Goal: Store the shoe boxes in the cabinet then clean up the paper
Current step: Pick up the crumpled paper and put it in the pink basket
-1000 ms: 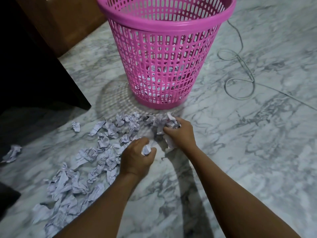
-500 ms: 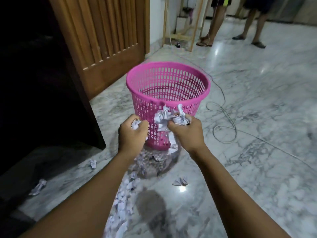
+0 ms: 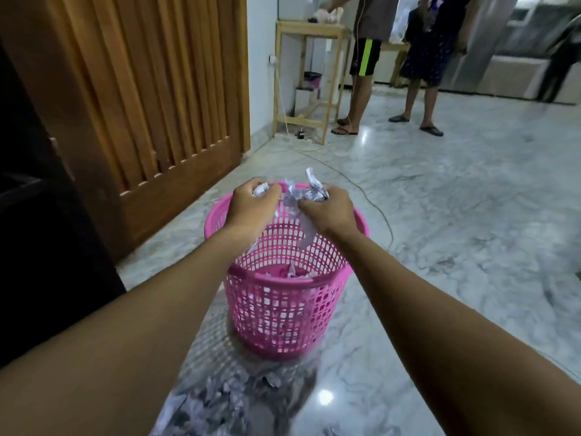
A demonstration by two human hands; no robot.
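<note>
A pink plastic basket point(image 3: 283, 309) with a mesh wall stands on the marble floor, with crumpled paper inside at the bottom point(image 3: 294, 273). Both my hands hover over its open top. My left hand point(image 3: 251, 207) is shut on a small wad of crumpled paper point(image 3: 261, 188). My right hand point(image 3: 328, 210) is shut on a bigger bunch of crumpled paper point(image 3: 309, 191), and a strip of it hangs down into the basket. More crumpled paper scraps point(image 3: 226, 396) lie on the floor in front of the basket, between my forearms.
A slatted wooden door point(image 3: 151, 105) and a dark cabinet point(image 3: 41, 247) stand on the left. A thin cable point(image 3: 382, 215) runs over the floor behind the basket. Two people point(image 3: 364, 64) stand at the back beside a wooden table point(image 3: 309, 29).
Both hands gathered paper from the floor, lifted it past the basket's side and now hold it above the open top. The view has tilted upward.
</note>
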